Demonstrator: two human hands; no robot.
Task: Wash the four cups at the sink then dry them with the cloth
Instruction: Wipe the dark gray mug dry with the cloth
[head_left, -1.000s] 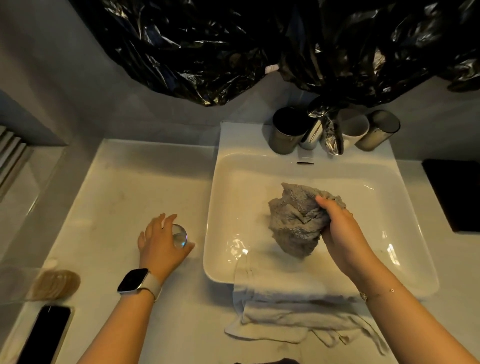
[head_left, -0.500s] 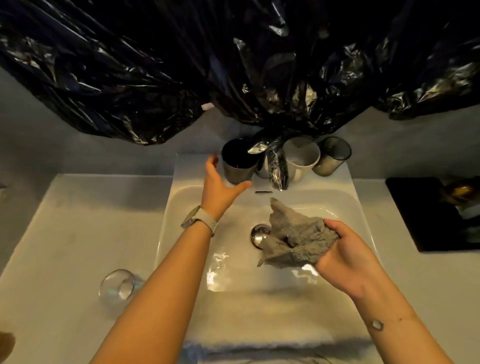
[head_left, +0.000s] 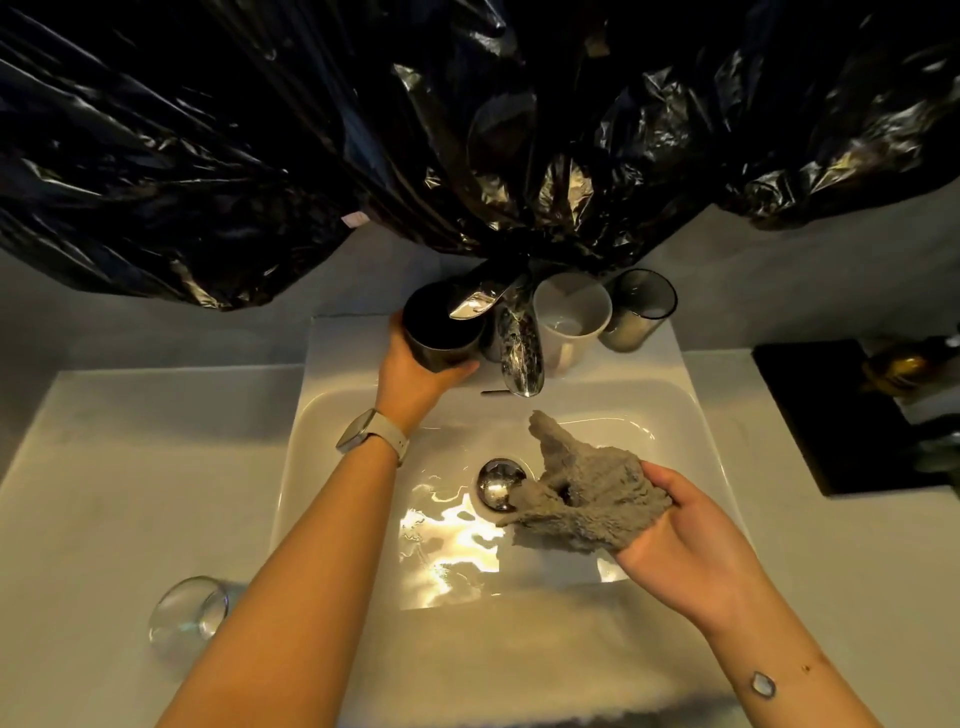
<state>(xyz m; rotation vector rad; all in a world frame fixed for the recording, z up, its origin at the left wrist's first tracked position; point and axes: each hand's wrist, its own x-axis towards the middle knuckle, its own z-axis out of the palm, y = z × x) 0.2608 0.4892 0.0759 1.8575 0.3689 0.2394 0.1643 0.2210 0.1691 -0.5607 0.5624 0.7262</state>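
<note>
The back ledge of the sink (head_left: 332, 343) was crowded: dark cup (head_left: 441, 332), tap (head_left: 517, 343), white mug (head_left: 571, 322) and smoked glass (head_left: 636, 312) stood shoulder to shoulder under low-hanging black plastic (head_left: 467, 130). The basin lay open between my arms. On the left worktop (head_left: 130, 467), only a clear glass (head_left: 187, 613) lay on its side.

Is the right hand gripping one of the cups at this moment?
No, the right hand holds only the grey cloth over the sink; the left hand grips the dark cup.
</note>
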